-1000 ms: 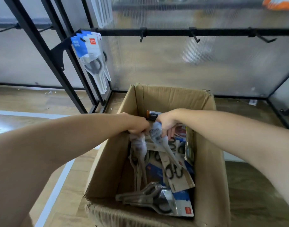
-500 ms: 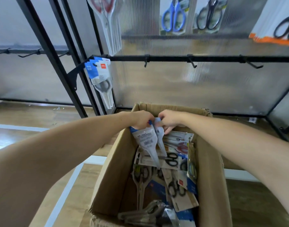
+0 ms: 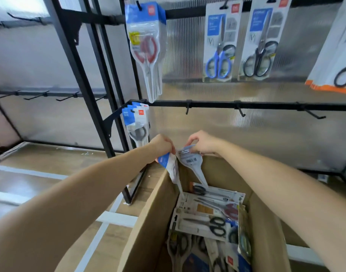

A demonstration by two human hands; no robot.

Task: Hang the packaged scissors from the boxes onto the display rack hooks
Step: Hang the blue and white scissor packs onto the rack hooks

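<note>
My left hand [image 3: 162, 144] grips the top of a packaged pair of scissors [image 3: 171, 167] with a blue header, which hangs down over the box's left wall. My right hand [image 3: 201, 143] pinches the top of a second pack [image 3: 193, 165], barcode side toward me. Both packs are held above the open cardboard box [image 3: 148, 222], which holds several more scissor packs [image 3: 207, 220]. The rack's lower black bar [image 3: 266, 105] carries bare hooks [image 3: 187, 109]; a bunch of grey-handled packs [image 3: 136, 122] hangs at its left end.
On the upper bar hang red-handled packs [image 3: 145, 44], blue-handled scissors [image 3: 220, 42] and black-handled scissors [image 3: 260, 40]. An orange-edged pack [image 3: 336, 55] is at the far right. A black frame post [image 3: 84, 85] stands left, with another hook rail [image 3: 40, 94] behind. Wood floor with white lines lies below.
Both hands have risen out of the box, each lifting a pack, and my view has tilted up, bringing the upper row of hung scissors into sight.
</note>
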